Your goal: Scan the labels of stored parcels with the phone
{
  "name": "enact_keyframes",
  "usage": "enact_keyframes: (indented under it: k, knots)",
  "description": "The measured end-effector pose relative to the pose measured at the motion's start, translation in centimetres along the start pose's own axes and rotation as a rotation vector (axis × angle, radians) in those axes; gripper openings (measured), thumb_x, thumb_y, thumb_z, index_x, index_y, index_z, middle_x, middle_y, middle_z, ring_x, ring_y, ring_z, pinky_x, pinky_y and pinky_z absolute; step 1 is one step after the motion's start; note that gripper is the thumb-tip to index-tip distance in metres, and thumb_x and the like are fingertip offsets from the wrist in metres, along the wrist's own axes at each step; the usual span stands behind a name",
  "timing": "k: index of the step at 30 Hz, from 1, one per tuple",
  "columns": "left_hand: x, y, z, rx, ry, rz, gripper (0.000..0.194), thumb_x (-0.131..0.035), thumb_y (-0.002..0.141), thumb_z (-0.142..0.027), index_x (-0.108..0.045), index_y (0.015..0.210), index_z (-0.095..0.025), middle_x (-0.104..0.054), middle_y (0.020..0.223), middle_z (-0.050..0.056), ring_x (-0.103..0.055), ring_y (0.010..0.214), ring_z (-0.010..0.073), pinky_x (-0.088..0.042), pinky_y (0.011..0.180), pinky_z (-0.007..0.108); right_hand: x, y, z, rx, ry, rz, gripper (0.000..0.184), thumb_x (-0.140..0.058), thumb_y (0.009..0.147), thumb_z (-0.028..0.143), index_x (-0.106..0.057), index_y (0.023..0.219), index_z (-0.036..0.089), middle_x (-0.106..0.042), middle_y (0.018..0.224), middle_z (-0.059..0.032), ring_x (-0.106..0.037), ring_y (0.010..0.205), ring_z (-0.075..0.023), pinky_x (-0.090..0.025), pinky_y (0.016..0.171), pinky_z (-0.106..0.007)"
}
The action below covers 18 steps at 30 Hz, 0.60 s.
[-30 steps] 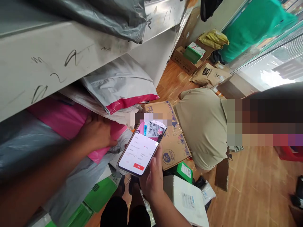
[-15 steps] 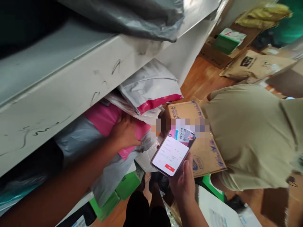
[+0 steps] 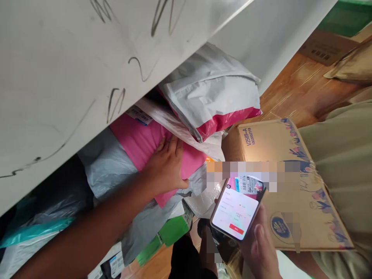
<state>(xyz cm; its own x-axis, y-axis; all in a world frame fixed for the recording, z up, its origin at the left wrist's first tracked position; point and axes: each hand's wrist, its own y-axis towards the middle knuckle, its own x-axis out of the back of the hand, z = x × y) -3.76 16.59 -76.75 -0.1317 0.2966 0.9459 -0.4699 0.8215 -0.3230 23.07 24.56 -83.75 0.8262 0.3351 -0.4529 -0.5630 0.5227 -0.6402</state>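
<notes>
My left hand (image 3: 166, 166) lies with its fingers spread on a pink plastic mailer (image 3: 130, 135), which sits among grey bags on a shelf. A grey plastic parcel (image 3: 109, 166) shows beside and under the mailer. My right hand (image 3: 261, 242) is wrapped round a smartphone (image 3: 236, 211), its lit screen facing up. That screen shows a barcode label at the top and a red button at the bottom. Just beyond my left hand, a white parcel with a magenta edge (image 3: 215, 97) rests on other white bags.
The white shelf edge (image 3: 66, 69), marked with black scribbles, runs across the upper left. A cardboard box (image 3: 270, 147) stands at right against another person in khaki clothing (image 3: 345, 143). Green boxes (image 3: 174, 228) lie below. More boxes and parcels sit on the wooden floor (image 3: 286, 87).
The view has moved closer to the shelf and the parcels. The phone now appears further right and lower. My left hand stays on the pink mailer, its fingers more plainly visible.
</notes>
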Motion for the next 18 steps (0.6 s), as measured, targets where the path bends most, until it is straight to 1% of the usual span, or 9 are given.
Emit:
enact_keyframes:
  k: [3,7,9,11,15,16,18]
  knots:
    - [0.0,0.0,0.0,0.005,0.003,0.021,0.080,-0.077,0.055,-0.049,-0.053,0.117,-0.005,-0.054,0.122,0.025,-0.033,0.140,0.0423,-0.025,0.122,0.051,-1.7,-0.6,0.1,-0.058,0.024,-0.060,0.068,-0.067,0.079,0.058,-0.048,0.141,0.038,-0.058,0.143,-0.0102,-0.068,0.113,-0.0341,-0.055,0.091,-0.048]
    - [-0.2,-0.2,0.1,0.016,0.001,0.028,0.079,-0.076,0.055,-0.049,-0.053,0.118,-0.007,-0.056,0.122,0.024,-0.033,0.141,0.0415,-0.024,0.122,0.050,-3.4,-1.0,0.4,-0.092,0.036,-0.021,0.075,-0.064,0.079,0.063,-0.041,0.146,0.041,-0.060,0.141,-0.0097,-0.067,0.115,-0.0357,-0.054,0.092,-0.051]
    - [-0.3,-0.3,0.0,0.020,0.001,0.020,0.079,-0.075,0.056,-0.049,-0.052,0.119,-0.008,-0.055,0.126,0.024,-0.034,0.141,0.0417,-0.025,0.122,0.050,-3.6,-0.9,0.4,-0.102,0.023,-0.002,0.074,-0.061,0.080,0.065,-0.039,0.148,0.043,-0.059,0.143,-0.0085,-0.067,0.116,-0.0362,-0.053,0.093,-0.053]
    - [-0.5,-0.4,0.0,0.019,0.001,0.007,0.081,-0.074,0.056,-0.049,-0.051,0.122,-0.008,-0.055,0.128,0.024,-0.035,0.140,0.0421,-0.024,0.122,0.051,-3.2,-0.9,0.2,-0.111,0.022,-0.006,0.073,-0.059,0.081,0.065,-0.038,0.148,0.045,-0.056,0.146,-0.0068,-0.065,0.118,-0.0368,-0.053,0.094,-0.054]
    - [-0.6,-0.3,-0.2,0.002,-0.008,-0.024,0.086,-0.073,0.058,-0.047,-0.048,0.128,-0.003,-0.051,0.133,0.027,-0.033,0.141,0.0426,-0.023,0.123,0.050,-2.4,-0.9,0.0,-0.130,0.015,-0.096,0.078,-0.058,0.082,0.066,-0.030,0.152,0.045,-0.041,0.159,-0.0015,-0.053,0.135,-0.0349,-0.054,0.095,-0.052]
    - [-0.6,-0.3,-0.2,-0.001,-0.011,-0.031,0.085,-0.072,0.058,-0.046,-0.048,0.127,-0.003,-0.051,0.133,0.028,-0.032,0.142,0.0426,-0.023,0.123,0.051,-2.4,-0.9,0.1,-0.127,0.009,-0.111,0.079,-0.057,0.083,0.067,-0.027,0.153,0.045,-0.038,0.160,-0.0004,-0.050,0.137,-0.0341,-0.054,0.095,-0.051]
    - [-0.5,-0.2,-0.1,-0.007,-0.014,-0.035,0.081,-0.071,0.058,-0.044,-0.049,0.124,-0.003,-0.052,0.131,0.027,-0.032,0.141,0.0426,-0.021,0.123,0.051,-2.7,-0.8,0.5,-0.113,0.024,-0.097,0.081,-0.054,0.084,0.067,-0.023,0.155,0.042,-0.035,0.162,-0.0007,-0.051,0.137,-0.0344,-0.054,0.096,-0.050]
